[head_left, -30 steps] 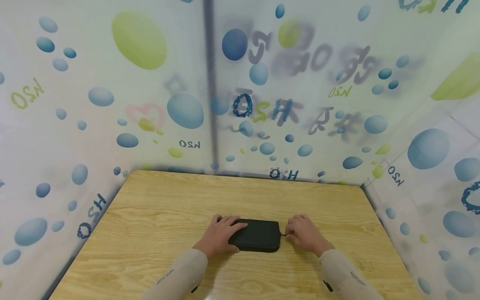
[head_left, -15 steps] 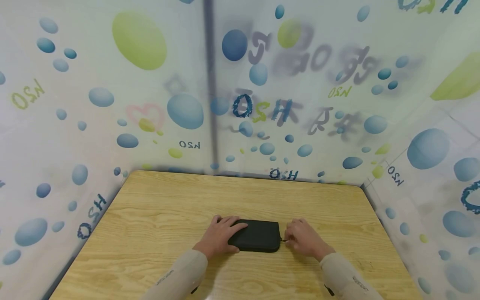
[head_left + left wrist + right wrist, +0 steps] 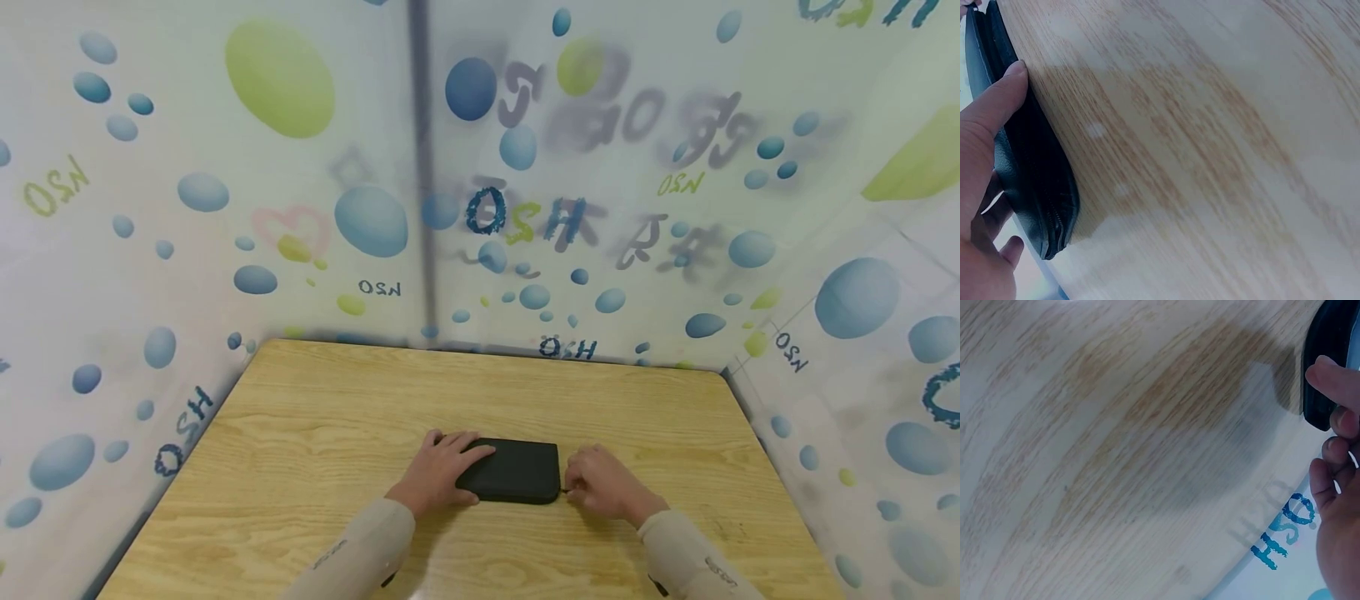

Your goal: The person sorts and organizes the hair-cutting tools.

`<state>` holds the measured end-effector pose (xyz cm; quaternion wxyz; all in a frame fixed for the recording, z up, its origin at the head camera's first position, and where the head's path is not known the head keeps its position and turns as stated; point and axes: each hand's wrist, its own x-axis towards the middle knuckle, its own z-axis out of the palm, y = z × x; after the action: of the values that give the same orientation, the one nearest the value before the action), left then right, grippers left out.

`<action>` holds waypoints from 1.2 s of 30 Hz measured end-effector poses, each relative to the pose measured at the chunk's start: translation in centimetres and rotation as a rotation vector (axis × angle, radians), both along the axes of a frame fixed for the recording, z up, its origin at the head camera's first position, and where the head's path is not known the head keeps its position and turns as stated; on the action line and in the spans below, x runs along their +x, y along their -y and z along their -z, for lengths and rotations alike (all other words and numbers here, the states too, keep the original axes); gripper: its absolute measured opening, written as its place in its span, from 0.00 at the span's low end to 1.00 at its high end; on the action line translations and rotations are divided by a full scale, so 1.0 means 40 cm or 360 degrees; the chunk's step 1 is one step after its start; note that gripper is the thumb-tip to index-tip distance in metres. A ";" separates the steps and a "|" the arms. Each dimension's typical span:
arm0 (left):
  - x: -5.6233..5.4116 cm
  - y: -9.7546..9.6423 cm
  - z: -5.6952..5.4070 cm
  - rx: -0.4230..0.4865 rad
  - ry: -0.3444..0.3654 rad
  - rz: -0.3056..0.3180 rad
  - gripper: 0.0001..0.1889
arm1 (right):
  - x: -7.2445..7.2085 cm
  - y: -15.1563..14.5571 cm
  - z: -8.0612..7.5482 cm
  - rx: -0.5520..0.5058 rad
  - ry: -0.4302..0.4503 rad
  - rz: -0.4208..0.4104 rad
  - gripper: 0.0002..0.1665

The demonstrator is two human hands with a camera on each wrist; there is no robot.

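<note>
A black zip-around wallet (image 3: pixel 517 471) lies flat on the wooden table in the head view. My left hand (image 3: pixel 437 473) holds its left end, thumb along the near edge and fingers spread over the top. In the left wrist view the thumb presses against the zipped side of the wallet (image 3: pixel 1038 169). At the near right corner, my right hand (image 3: pixel 606 483) pinches the small zipper pull (image 3: pixel 565 491), mostly hidden by the fingers. The right wrist view shows thumb and curled fingers beside the wallet's rounded end (image 3: pixel 1330 331).
The wooden table (image 3: pixel 360 392) extends around the wallet on all sides. White walls (image 3: pixel 367 133) printed with blue and green bubbles and lettering enclose its back, left and right edges.
My right hand has slid toward me along the wallet's right end and round to its near corner, with the zipper pull. The left hand and the wallet have stayed put.
</note>
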<state>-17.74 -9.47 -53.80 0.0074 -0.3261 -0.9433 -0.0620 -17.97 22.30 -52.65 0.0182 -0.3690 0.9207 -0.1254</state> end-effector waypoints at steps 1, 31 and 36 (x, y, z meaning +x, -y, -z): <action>0.000 0.001 0.001 0.0000 -0.0004 0.0001 0.42 | 0.000 0.001 0.001 0.0000 -0.0007 -0.0008 0.10; 0.003 -0.001 -0.003 -0.0034 0.0031 -0.0014 0.42 | 0.029 0.052 -0.023 0.0059 0.0114 -0.0084 0.14; 0.003 -0.002 -0.004 -0.0037 0.0025 -0.0014 0.42 | 0.030 0.066 -0.030 0.0075 0.0149 -0.0111 0.13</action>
<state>-17.62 -9.41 -53.66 -0.0034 -0.3216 -0.9454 -0.0537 -16.77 19.65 -51.45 0.0743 -0.3941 0.9082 -0.1200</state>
